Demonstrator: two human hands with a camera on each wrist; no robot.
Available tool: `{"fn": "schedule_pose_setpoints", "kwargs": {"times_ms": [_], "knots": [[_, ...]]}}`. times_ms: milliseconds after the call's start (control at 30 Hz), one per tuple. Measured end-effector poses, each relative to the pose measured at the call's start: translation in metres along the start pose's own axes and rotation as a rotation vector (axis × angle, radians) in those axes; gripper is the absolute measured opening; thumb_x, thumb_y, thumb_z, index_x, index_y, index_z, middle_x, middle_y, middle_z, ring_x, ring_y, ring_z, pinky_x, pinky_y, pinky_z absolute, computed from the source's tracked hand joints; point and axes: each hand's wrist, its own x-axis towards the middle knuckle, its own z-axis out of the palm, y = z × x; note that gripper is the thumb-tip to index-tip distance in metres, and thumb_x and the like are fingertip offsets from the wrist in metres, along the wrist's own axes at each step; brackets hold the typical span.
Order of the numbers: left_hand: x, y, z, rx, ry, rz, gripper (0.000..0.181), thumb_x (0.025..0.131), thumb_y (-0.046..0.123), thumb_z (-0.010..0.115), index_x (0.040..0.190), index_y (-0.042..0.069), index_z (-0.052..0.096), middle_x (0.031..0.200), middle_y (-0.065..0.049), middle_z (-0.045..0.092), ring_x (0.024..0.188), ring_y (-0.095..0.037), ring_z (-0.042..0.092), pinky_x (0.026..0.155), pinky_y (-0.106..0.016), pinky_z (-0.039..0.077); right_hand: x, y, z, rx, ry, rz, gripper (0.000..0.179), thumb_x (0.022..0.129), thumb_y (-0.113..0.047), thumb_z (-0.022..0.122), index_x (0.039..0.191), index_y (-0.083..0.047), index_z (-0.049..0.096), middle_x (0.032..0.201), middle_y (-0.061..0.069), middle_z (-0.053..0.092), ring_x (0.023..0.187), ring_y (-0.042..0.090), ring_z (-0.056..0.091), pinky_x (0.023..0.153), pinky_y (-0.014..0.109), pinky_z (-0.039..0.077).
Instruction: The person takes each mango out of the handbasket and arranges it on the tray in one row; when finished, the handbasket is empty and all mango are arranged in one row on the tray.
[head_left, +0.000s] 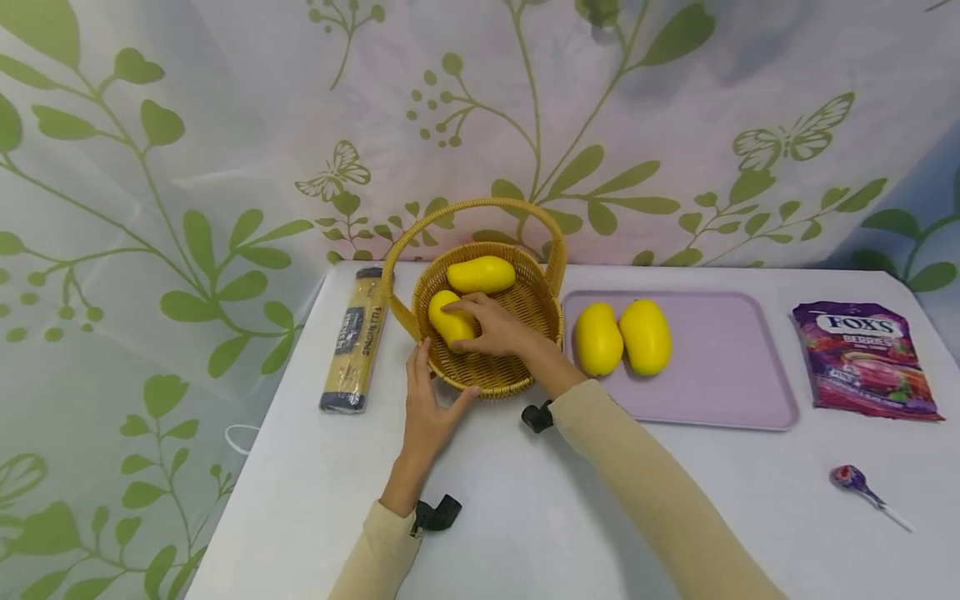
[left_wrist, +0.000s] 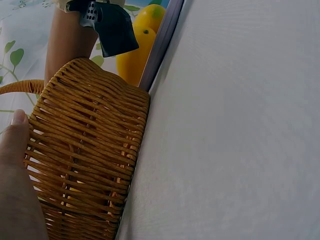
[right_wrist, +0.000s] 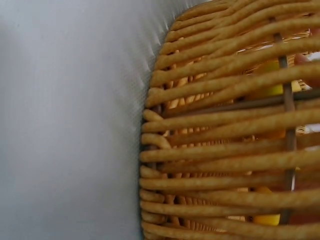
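A round woven wicker basket with an arched handle stands on the white table. Inside it, my right hand grips a yellow mango, thumb on the near side and fingers over the top. A second mango lies behind it against the basket's far wall. My left hand rests at the basket's near left side with its fingers stretched out and thumb spread. The left wrist view shows the left thumb at the rim. From the right wrist, the basket's weave hides most of the right hand.
Right of the basket, a lilac tray holds two more mangoes side by side. A spaghetti packet lies to the left. Farther right are a purple Fox's candy bag and a lollipop. A patterned curtain hangs behind.
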Motion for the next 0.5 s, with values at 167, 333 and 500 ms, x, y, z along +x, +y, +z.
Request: {"fn": "schedule_pose_setpoints", "kwargs": {"times_ms": [167, 333, 500], "knots": [[-0.0017, 0.0002, -0.0001, 0.005, 0.002, -0.009, 0.102, 0.083, 0.052, 0.074, 0.155, 0.005, 0.02, 0.158, -0.011, 0.023, 0.137, -0.032, 0.041, 0.103, -0.046, 0.048, -0.0009, -0.0001, 0.0027, 0.034, 0.005, 0.001, 0.06, 0.087, -0.031, 0.076, 0.141, -0.021, 0.052, 0.147, 0.013, 0.039, 0.134, 0.03, 0.043, 0.112, 0.049, 0.038], [-0.0023, 0.0004, 0.0007, 0.013, -0.004, -0.011, 0.102, 0.082, 0.048, 0.076, 0.155, 0.005, 0.019, 0.158, -0.01, 0.022, 0.139, -0.033, 0.038, 0.105, -0.047, 0.046, -0.0016, 0.0012, 0.0031, 0.037, 0.02, 0.009, 0.06, 0.086, -0.029, 0.077, 0.139, -0.021, 0.053, 0.145, 0.014, 0.04, 0.132, 0.029, 0.043, 0.11, 0.048, 0.04], [-0.0011, 0.0012, 0.0011, 0.014, 0.001, 0.002, 0.102, 0.082, 0.047, 0.076, 0.155, 0.005, 0.02, 0.158, -0.01, 0.023, 0.139, -0.033, 0.038, 0.104, -0.048, 0.046, -0.0009, 0.0022, 0.0028, 0.028, 0.035, 0.021, 0.06, 0.084, -0.031, 0.079, 0.138, -0.022, 0.054, 0.142, 0.014, 0.042, 0.128, 0.029, 0.046, 0.108, 0.048, 0.042]]}}
